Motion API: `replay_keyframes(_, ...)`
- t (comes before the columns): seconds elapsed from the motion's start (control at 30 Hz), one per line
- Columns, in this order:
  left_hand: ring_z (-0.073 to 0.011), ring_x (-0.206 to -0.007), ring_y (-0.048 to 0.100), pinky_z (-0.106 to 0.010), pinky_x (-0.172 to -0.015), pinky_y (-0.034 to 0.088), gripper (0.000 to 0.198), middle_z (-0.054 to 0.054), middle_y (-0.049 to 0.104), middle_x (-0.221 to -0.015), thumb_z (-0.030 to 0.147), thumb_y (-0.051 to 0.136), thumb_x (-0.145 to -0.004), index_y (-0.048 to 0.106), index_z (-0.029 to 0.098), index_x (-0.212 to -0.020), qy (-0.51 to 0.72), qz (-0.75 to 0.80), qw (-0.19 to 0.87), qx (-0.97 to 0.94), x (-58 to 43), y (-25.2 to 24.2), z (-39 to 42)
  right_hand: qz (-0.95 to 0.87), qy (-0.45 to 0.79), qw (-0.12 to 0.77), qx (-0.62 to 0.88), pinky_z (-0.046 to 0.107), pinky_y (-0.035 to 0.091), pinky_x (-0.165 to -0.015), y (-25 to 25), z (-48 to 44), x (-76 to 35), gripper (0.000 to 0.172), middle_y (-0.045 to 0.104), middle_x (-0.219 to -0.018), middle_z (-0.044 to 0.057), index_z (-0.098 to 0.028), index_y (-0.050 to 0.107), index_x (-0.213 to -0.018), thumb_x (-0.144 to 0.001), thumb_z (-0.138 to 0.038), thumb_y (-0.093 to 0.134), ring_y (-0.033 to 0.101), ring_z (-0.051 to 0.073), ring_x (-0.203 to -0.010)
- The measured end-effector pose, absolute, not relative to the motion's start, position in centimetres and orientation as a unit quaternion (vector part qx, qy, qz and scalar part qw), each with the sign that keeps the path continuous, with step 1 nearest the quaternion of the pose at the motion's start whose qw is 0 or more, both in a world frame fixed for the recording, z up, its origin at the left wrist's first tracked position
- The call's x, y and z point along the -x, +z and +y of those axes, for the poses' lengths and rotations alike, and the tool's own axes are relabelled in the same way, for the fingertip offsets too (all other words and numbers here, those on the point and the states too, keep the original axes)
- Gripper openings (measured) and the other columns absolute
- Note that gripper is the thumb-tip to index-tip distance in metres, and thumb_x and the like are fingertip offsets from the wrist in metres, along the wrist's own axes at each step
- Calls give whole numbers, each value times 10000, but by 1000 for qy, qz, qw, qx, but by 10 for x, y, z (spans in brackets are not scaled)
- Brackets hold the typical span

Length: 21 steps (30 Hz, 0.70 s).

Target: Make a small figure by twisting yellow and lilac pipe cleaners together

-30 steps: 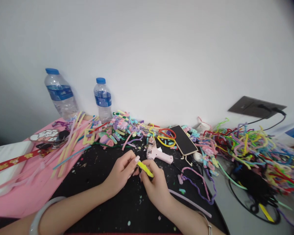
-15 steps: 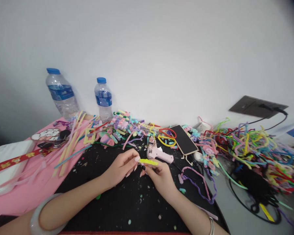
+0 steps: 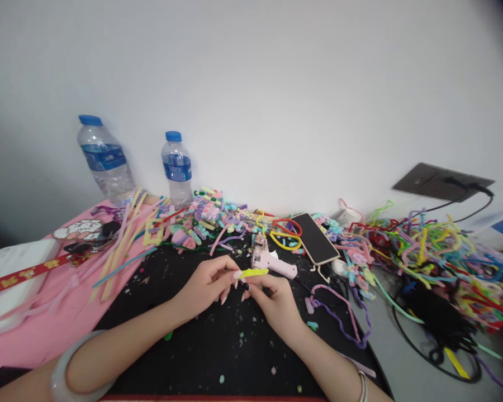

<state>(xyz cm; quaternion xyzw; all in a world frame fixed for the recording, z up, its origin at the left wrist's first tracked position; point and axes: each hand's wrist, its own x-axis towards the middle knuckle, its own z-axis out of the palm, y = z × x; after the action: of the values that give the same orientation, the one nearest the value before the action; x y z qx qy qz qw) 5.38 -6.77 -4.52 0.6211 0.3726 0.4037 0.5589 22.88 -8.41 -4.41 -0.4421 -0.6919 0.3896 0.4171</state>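
Note:
My left hand [image 3: 205, 287] and my right hand [image 3: 272, 298] meet over a black mat [image 3: 201, 346]. Between their pinched fingertips lies a short yellow pipe cleaner piece [image 3: 254, 273], held roughly level. A small dark bit shows under it at my right fingertips. Just behind the hands lies a pink glue gun [image 3: 272, 262]. A pale bangle [image 3: 62, 371] circles my left wrist and a thin bracelet [image 3: 361, 385] my right.
Two water bottles [image 3: 104, 159] [image 3: 176, 167] stand at the wall. Cut pipe cleaner pieces [image 3: 205, 220] lie heaped behind the mat; a big tangle [image 3: 436, 251] fills the right. A phone [image 3: 314, 239], a pink sheet [image 3: 46, 312] with strips, black cables [image 3: 436, 324] and a wall socket [image 3: 442, 181] are around.
Both hands shifted slightly away from me. The yellow piece turned from slanting down-right to nearly level, and the right hand's grip moved along it.

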Motion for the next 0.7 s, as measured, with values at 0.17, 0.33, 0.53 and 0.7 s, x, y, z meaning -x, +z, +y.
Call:
replay_keyframes(0.17,-67,-408,473,-185,-407,374,215,33,530,-599,342,514,-843,540,155,-741,401,382,557,-619,-54,-46,-67,-704,378,402,447,257,486,-632,-43,-84,-229,190,698,-665,10,-187,685,-711,-821,-165,531,628,148,-617)
replay_keyframes(0.33,-87,-426,506,-181,-412,371,206,34,546,-542,322,511,-841,526,163,-710,390,406,547,-620,-53,-46,-68,-706,387,393,444,243,472,-626,-42,-85,-229,189,687,-673,9,-183,688,-748,-830,-159,519,619,140,-621)
replay_keyframes(0.53,-98,-447,523,-183,-426,382,208,35,543,-513,281,494,-848,523,171,-675,399,419,513,-634,-53,-46,-69,-716,383,377,446,227,454,-582,-38,-87,-227,197,653,-619,2,-179,679,-791,-841,-187,489,579,122,-565)
replay_keyframes(0.7,-113,-470,545,-186,-434,389,210,17,568,-519,305,496,-849,541,169,-696,405,420,523,-621,-53,-48,-69,-724,318,379,481,199,356,-445,-39,-89,-229,155,535,-512,-30,-166,644,-769,-816,-216,505,458,95,-452)
